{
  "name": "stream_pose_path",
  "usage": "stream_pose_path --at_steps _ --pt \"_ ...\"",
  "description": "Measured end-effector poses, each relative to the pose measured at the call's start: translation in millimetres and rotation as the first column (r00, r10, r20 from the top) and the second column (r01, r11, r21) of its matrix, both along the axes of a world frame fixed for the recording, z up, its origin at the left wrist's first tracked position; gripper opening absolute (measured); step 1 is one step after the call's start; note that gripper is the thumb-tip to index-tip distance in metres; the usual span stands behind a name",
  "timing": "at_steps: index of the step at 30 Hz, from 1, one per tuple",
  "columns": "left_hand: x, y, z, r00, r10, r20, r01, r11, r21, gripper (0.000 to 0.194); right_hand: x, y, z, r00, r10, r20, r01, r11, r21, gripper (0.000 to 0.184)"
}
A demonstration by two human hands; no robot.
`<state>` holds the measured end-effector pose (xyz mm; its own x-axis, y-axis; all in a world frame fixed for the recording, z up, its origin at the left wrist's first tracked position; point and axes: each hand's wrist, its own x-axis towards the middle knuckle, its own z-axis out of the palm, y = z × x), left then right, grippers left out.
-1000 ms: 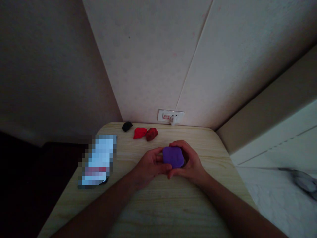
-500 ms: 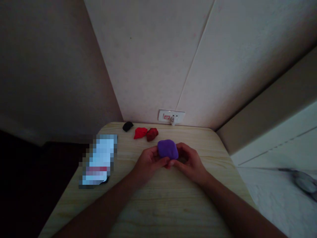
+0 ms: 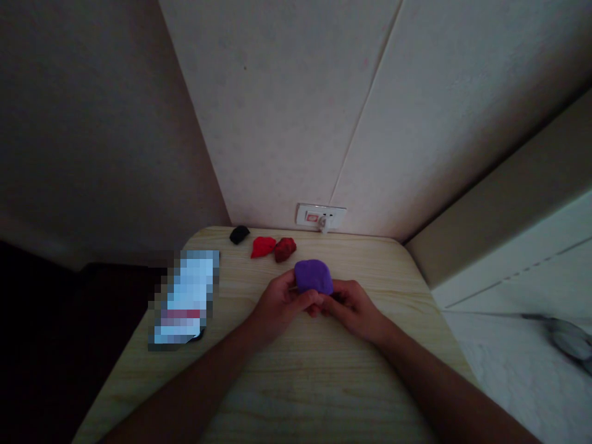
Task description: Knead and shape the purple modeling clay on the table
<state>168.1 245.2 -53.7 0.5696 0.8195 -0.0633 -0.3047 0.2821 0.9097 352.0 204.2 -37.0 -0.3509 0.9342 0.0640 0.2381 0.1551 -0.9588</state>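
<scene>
Two hands, left (image 3: 281, 303) and right (image 3: 355, 308), thumbs together below purple lump (image 3: 313, 277).

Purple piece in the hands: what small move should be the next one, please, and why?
I would perhaps turn the purple piece slightly between the left hand and right hand. Its far edge is uncovered, but the left thumb hides part of its near edge, so a turn might show that part.

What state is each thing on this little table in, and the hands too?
Purple lump: held up, flattish, rounded corners
Left hand: gripping the lump
Right hand: fingers closed at the lump
Black lump: lying loose
Bright red lump: lying, pointed end
Dark red lump: lying, crumpled
Phone: screen lit
</scene>
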Motion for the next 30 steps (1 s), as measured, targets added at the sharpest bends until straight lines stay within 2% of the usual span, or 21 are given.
stream_pose_path --at_steps 4,8,12,18,23,27,30 --pt "-2.0 1.1 2.7 0.999 -0.006 -0.049 0.007 1.000 0.018 0.032 2.0 1.0 -1.4 0.996 0.027 -0.080 -0.028 0.999 -0.019 0.038" --pt "-2.2 0.6 -2.3 0.999 0.002 -0.051 0.000 0.999 0.033 0.035 1.5 1.7 -0.9 0.989 0.033 -0.144 -0.039 0.998 -0.039 0.036" --pt "-0.9 -0.8 -8.6 0.990 0.117 -0.077 -0.114 0.993 0.042 0.039 2.0 0.6 -2.9 0.995 0.018 -0.095 -0.023 0.998 -0.053 0.040" --pt "-2.0 -4.8 -4.8 0.973 0.114 -0.203 -0.082 0.984 0.159 0.039 1.7 -1.6 -3.0 0.998 -0.012 -0.057 0.009 0.998 -0.055 0.039" --pt "-1.5 -8.6 -2.6 0.940 0.230 -0.250 -0.167 0.954 0.251 0.040 -3.3 -4.2 -2.1 0.999 -0.033 -0.006 0.032 0.999 -0.022 0.042" --pt "-0.9 -11.1 0.2 0.906 0.264 -0.332 -0.137 0.923 0.359 0.041 -4.9 -5.2 -2.8 0.997 -0.066 -0.034 0.065 0.998 -0.023 0.045" --pt "-1.8 -13.4 1.0 0.910 0.224 -0.348 -0.094 0.931 0.353 0.042 -6.4 -5.6 -3.8 0.992 -0.127 -0.023 0.126 0.992 -0.019 0.049"
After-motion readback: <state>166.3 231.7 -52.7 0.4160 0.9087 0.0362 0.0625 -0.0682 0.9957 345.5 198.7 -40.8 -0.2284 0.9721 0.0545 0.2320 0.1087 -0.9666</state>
